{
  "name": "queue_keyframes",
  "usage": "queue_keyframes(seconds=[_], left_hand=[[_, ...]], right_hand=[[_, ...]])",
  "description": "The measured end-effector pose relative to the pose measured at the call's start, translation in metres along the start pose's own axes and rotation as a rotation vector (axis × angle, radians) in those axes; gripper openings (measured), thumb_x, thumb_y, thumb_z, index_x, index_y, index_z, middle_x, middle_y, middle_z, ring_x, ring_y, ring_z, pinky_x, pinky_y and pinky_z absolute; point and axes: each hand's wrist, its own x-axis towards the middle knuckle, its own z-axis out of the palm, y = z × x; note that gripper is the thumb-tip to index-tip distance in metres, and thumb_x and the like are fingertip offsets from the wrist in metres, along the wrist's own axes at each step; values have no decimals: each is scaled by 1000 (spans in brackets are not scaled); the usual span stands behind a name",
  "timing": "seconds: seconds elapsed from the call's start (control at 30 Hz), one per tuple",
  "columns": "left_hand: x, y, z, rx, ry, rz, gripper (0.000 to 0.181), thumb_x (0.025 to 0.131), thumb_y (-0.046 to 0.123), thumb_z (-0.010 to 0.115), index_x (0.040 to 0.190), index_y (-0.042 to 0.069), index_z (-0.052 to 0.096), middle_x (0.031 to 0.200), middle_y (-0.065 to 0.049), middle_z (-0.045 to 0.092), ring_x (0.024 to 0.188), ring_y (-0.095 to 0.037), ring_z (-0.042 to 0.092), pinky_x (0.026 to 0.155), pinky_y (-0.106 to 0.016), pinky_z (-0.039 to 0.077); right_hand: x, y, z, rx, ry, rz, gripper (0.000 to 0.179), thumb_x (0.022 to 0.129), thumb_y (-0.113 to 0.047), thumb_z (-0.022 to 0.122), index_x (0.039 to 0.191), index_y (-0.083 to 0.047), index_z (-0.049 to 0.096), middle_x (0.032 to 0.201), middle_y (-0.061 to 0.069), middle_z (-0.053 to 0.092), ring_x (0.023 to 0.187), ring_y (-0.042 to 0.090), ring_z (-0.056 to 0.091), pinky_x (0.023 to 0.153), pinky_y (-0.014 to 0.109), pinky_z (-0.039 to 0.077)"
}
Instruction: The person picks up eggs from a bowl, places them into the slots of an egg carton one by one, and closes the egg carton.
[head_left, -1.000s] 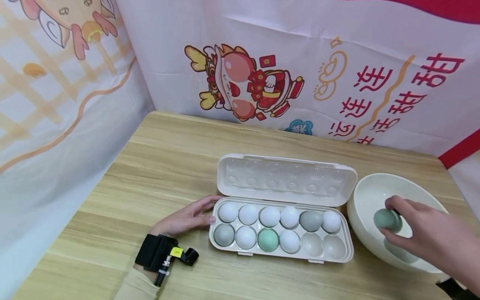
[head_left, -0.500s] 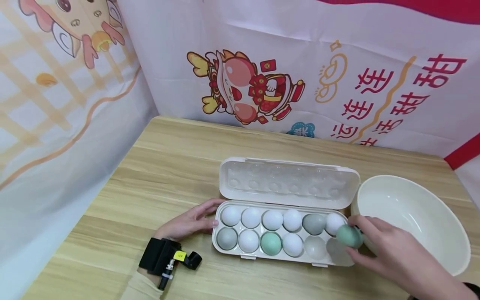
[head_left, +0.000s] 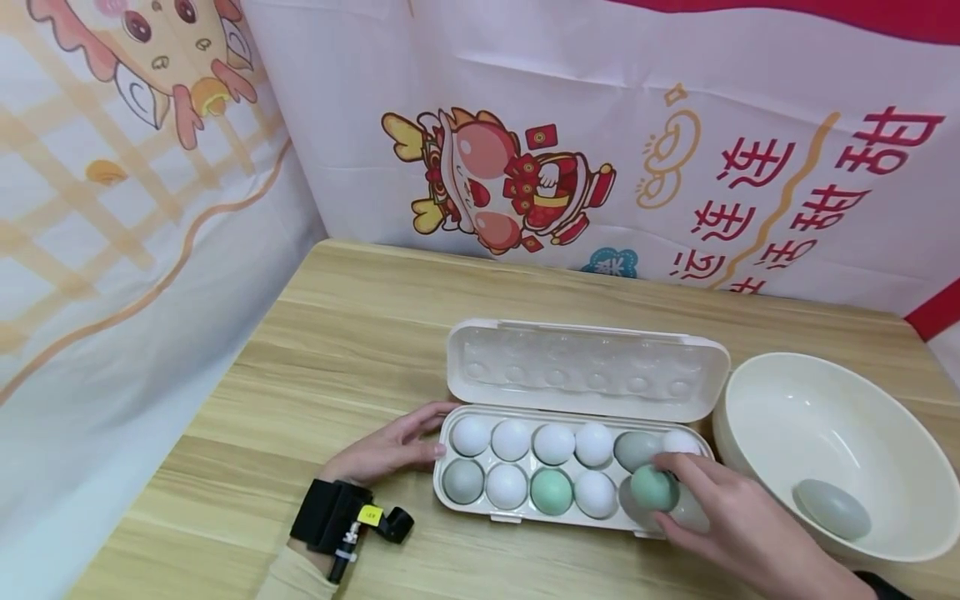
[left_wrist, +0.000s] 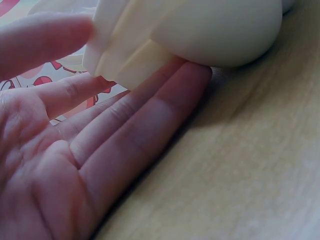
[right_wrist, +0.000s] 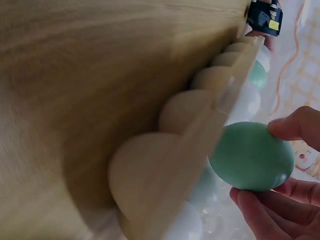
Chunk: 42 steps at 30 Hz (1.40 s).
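My right hand (head_left: 738, 521) pinches a green egg (head_left: 654, 487) between thumb and fingers, over the right end of the front row of an egg box (head_left: 543, 518). The right wrist view shows that egg (right_wrist: 252, 156) above the box's rim, thumb on one side and fingers on the other. Along the box sit several white eggs (head_left: 554, 443), two grey-green eggs (head_left: 462, 481) and another green egg (head_left: 551, 492). My left hand (head_left: 393, 446) holds the box's left end. In the left wrist view its thumb touches the rim, and its fingers (left_wrist: 145, 120) reach under the box.
The box's lid (head_left: 585, 371) lies open behind it. To the right stands a large cream bowl (head_left: 795, 417) with a grey-green egg (head_left: 832, 508) inside. A printed cloth (head_left: 337, 125) hangs behind the wooden table (head_left: 337, 333).
My right hand has carried the green egg left from the bowl to above the box's front row. The left hand stays at the box's left end. The view has shifted slightly.
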Motion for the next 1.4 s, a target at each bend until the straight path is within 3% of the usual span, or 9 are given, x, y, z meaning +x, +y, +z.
queue_keyframes(seconds=[0.27, 0.57, 1.1, 1.4], left_hand=[[-1, -3, 1, -18, -7, 1, 51, 94, 6, 48, 141, 11, 29, 143, -25, 33, 114, -34, 50, 93, -43, 47], [-2, -2, -1, 21, 5, -16, 52, 94, 8, 50, 141, 15, 30, 143, -23, 33, 115, -33, 50, 94, -43, 46], [1, 1, 0, -14, 2, -19, 51, 94, 7, 49, 140, 13, 30, 143, -23, 34, 115, -32, 49, 94, -41, 47], [0, 1, 1, -20, 2, -17, 51, 93, 6, 49, 140, 13, 30, 142, -23, 34, 116, -32, 49, 94, -41, 47]], right_hand=[[-7, 4, 18, 5, -1, -20, 43, 71, -33, 74, 105, -12, 58, 103, -1, 62, 82, 9, 61, 66, 24, 53], [-10, 2, 25, 28, -14, 31, 47, 58, -20, 81, 99, -14, 57, 96, -10, 56, 74, 1, 54, 60, 18, 47], [-10, 4, 22, 8, -24, 51, 51, 57, -20, 83, 100, -13, 58, 94, -8, 59, 72, 2, 56, 59, 18, 48], [-10, 2, 16, -1, -68, 93, 50, 58, -20, 83, 101, -14, 58, 92, -6, 60, 74, 2, 56, 59, 23, 51]])
